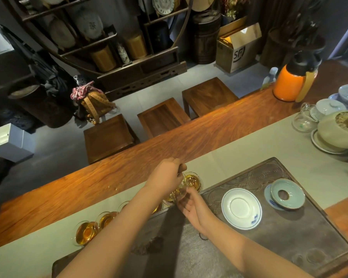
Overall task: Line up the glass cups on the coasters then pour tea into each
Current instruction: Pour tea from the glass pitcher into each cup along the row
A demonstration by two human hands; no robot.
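Along the grey runner [249, 149] the cups [86, 232] stand in a row, each one visible holding amber tea, while the left hand [166, 175] pinches a glass pitcher [180, 190] that the right hand's [191, 205] relaxed fingers steady from below, so pouring looks nearly done.

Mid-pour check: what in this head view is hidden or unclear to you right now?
- Head view: the cups in the middle of the row are covered by the left forearm; their count is unknown.
- The glass pitcher is blurred between the left hand and right hand; its level is unreadable.
- The coasters under the leftmost cup cannot be made out.
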